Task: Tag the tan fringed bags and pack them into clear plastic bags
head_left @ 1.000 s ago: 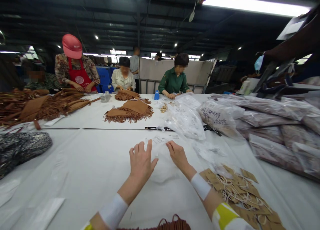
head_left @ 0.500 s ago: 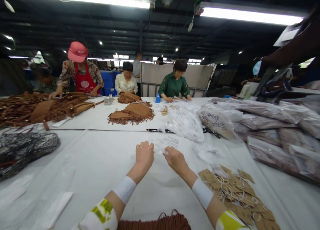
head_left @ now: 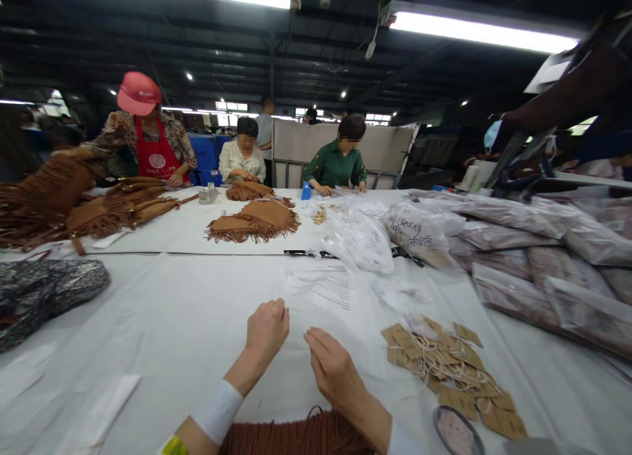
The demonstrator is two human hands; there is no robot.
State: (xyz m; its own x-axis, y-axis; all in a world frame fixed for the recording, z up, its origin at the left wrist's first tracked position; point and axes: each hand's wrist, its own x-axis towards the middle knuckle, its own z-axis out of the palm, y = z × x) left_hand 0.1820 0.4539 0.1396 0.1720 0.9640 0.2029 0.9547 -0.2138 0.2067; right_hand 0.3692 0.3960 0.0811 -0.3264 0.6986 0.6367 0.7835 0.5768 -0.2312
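Note:
My left hand (head_left: 267,328) is closed in a fist on the near edge of a clear plastic bag (head_left: 326,285) with printed text, which lies flat on the white table (head_left: 172,323). A little to the right and nearer to me, my right hand (head_left: 332,369) has its fingers curled on the same edge. A brown fringed piece (head_left: 296,436) lies just below both wrists at the table's near edge.
Brown paper tags with strings (head_left: 447,369) lie right of my hands. Filled plastic bags (head_left: 518,257) are piled at the right, and loose clear bags (head_left: 360,239) lie behind. Brown fringed pieces (head_left: 257,219) and dark patterned fabric (head_left: 44,290) lie farther off. Three people (head_left: 338,165) work across the table.
Both hands went from lying flat and spread on the bag to closing on its edge. They have drawn back toward me, bringing the bag along.

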